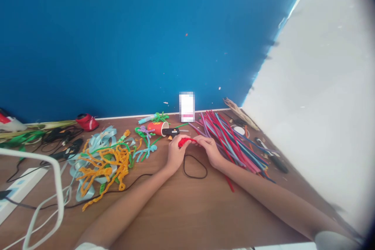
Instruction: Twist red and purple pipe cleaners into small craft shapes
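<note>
Red fuzzy piece point(184, 141): one, in two hands point(175, 151).

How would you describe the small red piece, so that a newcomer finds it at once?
Below the blue wall is a brown table. Over its middle, the left hand holds a small red piece whose thin end reaches the right hand. Unlike the long red stems lying to the right, it is compact and bunched.

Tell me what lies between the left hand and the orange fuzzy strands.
In the head view: a light blue fuzzy figure and some green stems, then brown tabletop up to the left hand; a black cord crosses nearer the person.
</note>
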`<act>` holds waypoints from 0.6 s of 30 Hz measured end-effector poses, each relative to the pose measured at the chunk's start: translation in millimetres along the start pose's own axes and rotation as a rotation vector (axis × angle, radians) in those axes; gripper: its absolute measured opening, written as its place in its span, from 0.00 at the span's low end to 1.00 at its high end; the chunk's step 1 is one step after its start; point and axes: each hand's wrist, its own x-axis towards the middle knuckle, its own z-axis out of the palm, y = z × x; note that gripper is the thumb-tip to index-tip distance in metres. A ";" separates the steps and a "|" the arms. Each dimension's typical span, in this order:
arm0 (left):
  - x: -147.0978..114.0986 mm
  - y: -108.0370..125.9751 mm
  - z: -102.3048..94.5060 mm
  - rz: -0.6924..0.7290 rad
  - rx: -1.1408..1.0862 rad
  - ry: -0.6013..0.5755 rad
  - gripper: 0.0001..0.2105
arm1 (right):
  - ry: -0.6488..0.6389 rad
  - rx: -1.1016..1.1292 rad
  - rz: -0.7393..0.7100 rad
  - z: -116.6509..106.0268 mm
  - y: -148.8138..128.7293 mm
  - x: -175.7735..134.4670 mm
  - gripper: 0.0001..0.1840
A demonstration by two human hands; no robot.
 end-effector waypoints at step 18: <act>-0.7 4.1 0.2 0.001 -0.064 0.010 0.06 | -0.083 0.036 0.030 -6.8 1.4 0.3 0.07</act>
